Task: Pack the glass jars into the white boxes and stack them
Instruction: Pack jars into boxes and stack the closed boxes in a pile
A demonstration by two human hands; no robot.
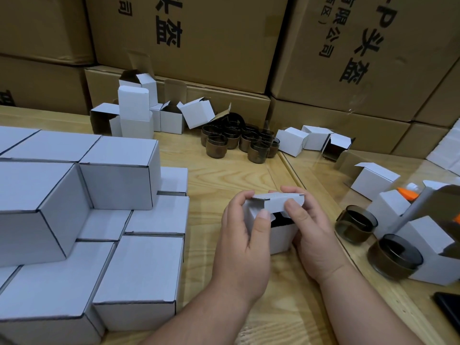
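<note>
White box (278, 235) held upright between both hands above the wooden table (224, 175), toward its near edge, right of centre. Lid flap (276, 200) raised and tilted, hinged along the far top edge, free edge facing the person; mouth partly open, dark interior visible beneath, contents not identifiable. Left hand (244, 245) wrapped on the left wall, thumb pressed on the front upper corner, fingers curled over the flap's left end. Right hand (311, 235) cupping the right wall, thumb and forefinger pinching the flap's right end. Flap long axis left to right, spanning both thumbs; both hands equally near. Likely closing direction: down and toward the person. Stack of closed boxes (99, 195) at the left edge, nearer the left hand. Loose glass jars (356, 224) at the right edge.
</note>
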